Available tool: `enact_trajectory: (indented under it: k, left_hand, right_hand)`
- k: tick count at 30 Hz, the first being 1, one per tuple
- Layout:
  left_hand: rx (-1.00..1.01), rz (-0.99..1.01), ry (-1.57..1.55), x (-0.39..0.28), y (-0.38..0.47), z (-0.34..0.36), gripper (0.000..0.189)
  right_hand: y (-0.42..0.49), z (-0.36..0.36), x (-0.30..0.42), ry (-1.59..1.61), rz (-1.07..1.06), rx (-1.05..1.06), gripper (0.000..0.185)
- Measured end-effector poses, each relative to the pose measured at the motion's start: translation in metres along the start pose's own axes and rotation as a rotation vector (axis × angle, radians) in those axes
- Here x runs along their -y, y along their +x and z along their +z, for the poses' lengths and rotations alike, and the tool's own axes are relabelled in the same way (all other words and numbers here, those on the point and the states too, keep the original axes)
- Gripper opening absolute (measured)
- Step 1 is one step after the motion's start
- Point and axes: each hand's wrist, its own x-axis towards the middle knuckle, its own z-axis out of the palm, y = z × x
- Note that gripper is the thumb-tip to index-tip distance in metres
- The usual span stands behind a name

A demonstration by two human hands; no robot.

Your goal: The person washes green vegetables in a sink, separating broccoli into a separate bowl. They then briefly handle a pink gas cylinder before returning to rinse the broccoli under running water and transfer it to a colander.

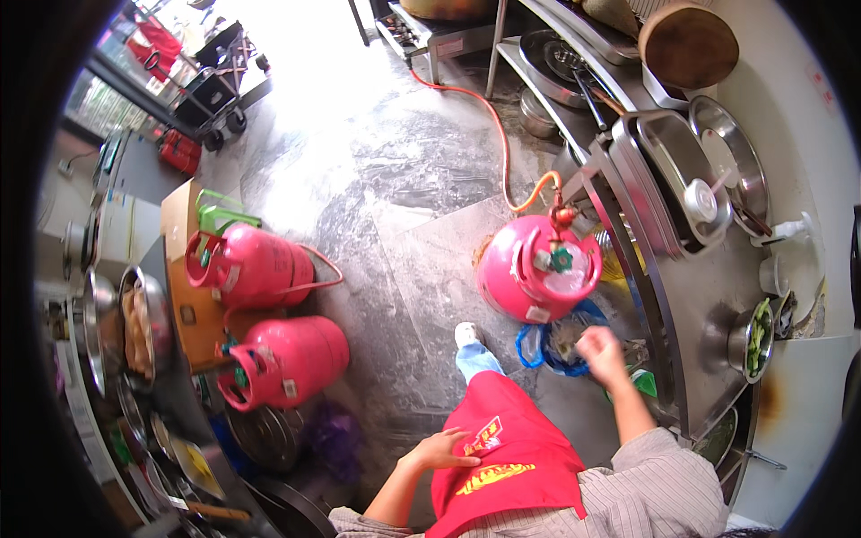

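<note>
My left hand lies against the front of my red apron, thumb apart from the fingers, with nothing in it. Blurred, my right hand is out over a blue plastic bag on the floor. Its fingers look bent, and whether they hold anything is unclear. Just beyond the bag stands an upright pink gas cylinder with a green valve handwheel. An orange hose runs from its red regulator to a burner stand at the back.
Two pink gas cylinders lie at the left by a counter. Along the right, a steel worktable carries stacked steel trays and a bowl of green vegetables. A wheeled cart stands near the bright doorway.
</note>
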Motion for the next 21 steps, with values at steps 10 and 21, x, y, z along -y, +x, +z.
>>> enact_trajectory:
  k: [10,21]
  left_hand:
    - [-0.694,0.594,-0.205,-0.083,0.220,-0.248,0.050]
    - [-0.516,0.874,-0.545,-0.006,0.312,-0.288,0.059]
  right_hand:
    - [0.202,0.009,0.015,0.233,0.377,-0.297,0.039]
    - [0.191,0.111,0.056,0.402,0.385,-0.530,0.017]
